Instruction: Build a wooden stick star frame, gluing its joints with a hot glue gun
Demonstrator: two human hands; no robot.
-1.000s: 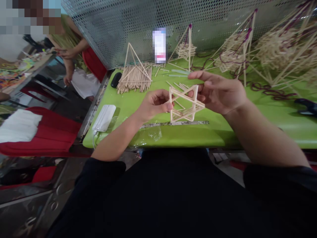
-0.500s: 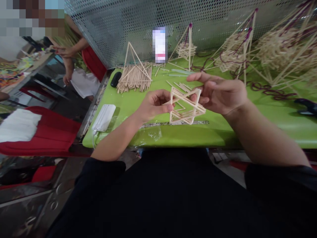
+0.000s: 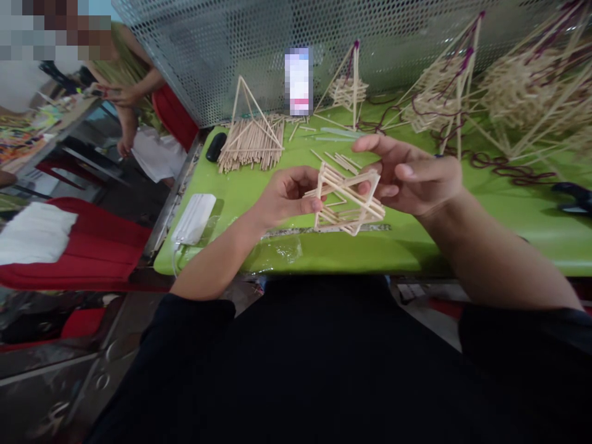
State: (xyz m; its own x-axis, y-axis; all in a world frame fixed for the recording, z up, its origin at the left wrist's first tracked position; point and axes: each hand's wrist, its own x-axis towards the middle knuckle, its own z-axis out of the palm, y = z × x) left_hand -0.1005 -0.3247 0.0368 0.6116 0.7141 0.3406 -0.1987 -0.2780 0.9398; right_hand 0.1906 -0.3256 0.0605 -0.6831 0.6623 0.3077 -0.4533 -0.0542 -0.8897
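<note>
At the far left, a white cloth (image 3: 37,233) lies on a red chair (image 3: 95,246), and beyond it another person (image 3: 139,102) sits by a table. On the green surface (image 3: 416,246) come a white box-shaped device (image 3: 194,219) with a cable, a small black object (image 3: 216,147) and a heap of pale sticks (image 3: 250,148), with a pointed frame rising over it. The left hand (image 3: 284,196) has its fingers clamped on the left side of the stick frame (image 3: 350,192), which is held tilted between the two hands. The right hand (image 3: 409,176) is at the frame's right side: thumb and forefinger stand apart, while the lower fingers bend toward the frame; whether they grip it cannot be told. Farther right are larger stick structures (image 3: 518,92), dark red cord (image 3: 504,169) and a black-handled tool (image 3: 573,196).
</note>
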